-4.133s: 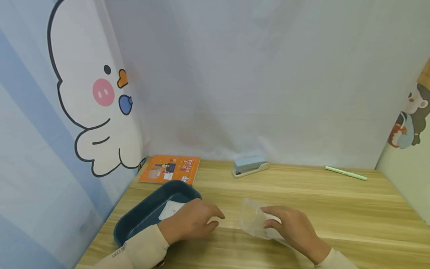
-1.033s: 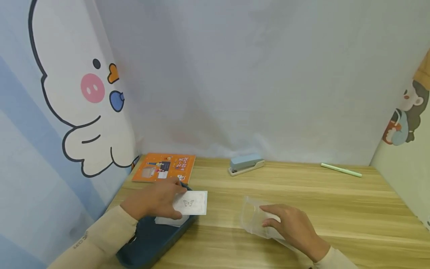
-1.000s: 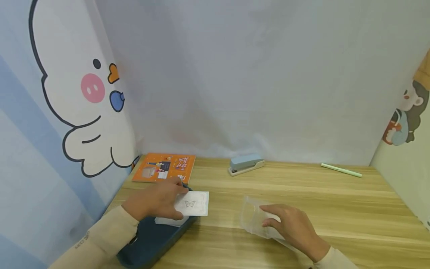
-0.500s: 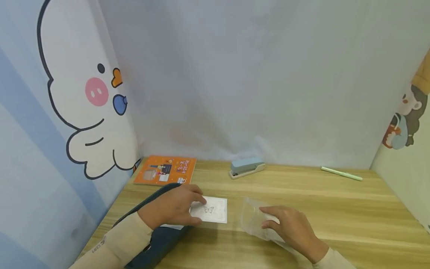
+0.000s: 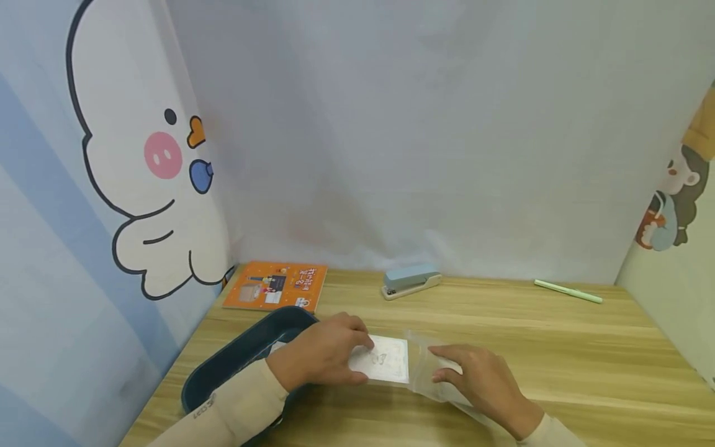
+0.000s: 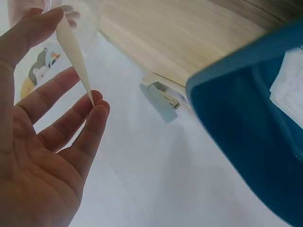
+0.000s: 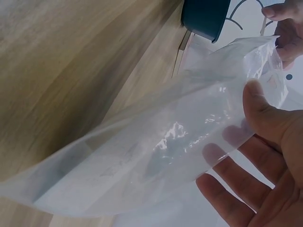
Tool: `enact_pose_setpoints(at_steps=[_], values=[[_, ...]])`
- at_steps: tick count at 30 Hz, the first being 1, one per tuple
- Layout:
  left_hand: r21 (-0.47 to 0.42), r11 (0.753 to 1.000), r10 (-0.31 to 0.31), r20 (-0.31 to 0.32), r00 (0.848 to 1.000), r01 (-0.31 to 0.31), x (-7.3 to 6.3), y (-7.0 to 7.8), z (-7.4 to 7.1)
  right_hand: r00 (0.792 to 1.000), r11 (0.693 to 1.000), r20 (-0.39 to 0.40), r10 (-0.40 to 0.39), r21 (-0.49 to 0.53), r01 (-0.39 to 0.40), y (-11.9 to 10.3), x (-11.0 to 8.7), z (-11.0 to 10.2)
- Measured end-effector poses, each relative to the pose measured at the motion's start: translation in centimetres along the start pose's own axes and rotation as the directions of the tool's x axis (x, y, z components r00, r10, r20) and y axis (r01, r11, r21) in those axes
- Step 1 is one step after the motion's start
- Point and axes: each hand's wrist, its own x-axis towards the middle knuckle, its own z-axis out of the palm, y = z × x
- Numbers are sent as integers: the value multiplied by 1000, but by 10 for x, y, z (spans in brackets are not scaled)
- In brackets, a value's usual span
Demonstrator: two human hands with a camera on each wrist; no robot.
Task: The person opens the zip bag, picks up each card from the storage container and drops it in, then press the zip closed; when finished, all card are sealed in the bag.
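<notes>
My left hand pinches a white card printed with a butterfly, thumb on one edge and fingers on the other. In the left wrist view the card shows almost edge-on. My right hand grips a clear plastic bag by its side, its mouth facing left toward the card. The card's right edge is at the bag's mouth; whether it is inside cannot be told. In the right wrist view the bag hangs bulged, with something pale and flat inside its lower part.
A dark blue-green tray stands at the left, with more white cards in it. Along the back of the wooden table lie an orange book, a blue stapler and a light green pen.
My left hand picked up a butterfly card from the tray and has carried it right to the bag's mouth. The right hand has stayed nearly still, holding the bag.
</notes>
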Motion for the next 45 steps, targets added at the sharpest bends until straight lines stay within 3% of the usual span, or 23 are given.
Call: enact_pose_setpoints(at_steps=[6,10,16,24,27,33,40,45], values=[[3,1000,27,-7,1000,-27,6,4,6,1000,1000,-8,-8,-4,8,-4,3,2],[-4,1000,10,10,1000,-10,10,10,12,1000,1000,15,-4,10,3,-8,5,2],[-50,998,30,-8,1000,-31,11,14,19,1000,1000,29,9,14,-9,-9,5,2],[-123,991,-54,64,996,61,-2,5,15,1000,1000,11,3,-2,-3,-4,2,1],[-132,989,-54,68,996,63,-3,3,14,1000,1000,6,6,-11,-6,-3,2,1],[-146,989,17,40,999,-11,2,9,21,1000,1000,17,-8,-2,8,-7,3,2],[-45,995,93,27,995,-92,11,17,26,998,997,-12,-67,27,67,-7,7,2],[-24,989,145,45,988,-144,17,21,27,993,994,-49,-109,26,110,-5,9,1]])
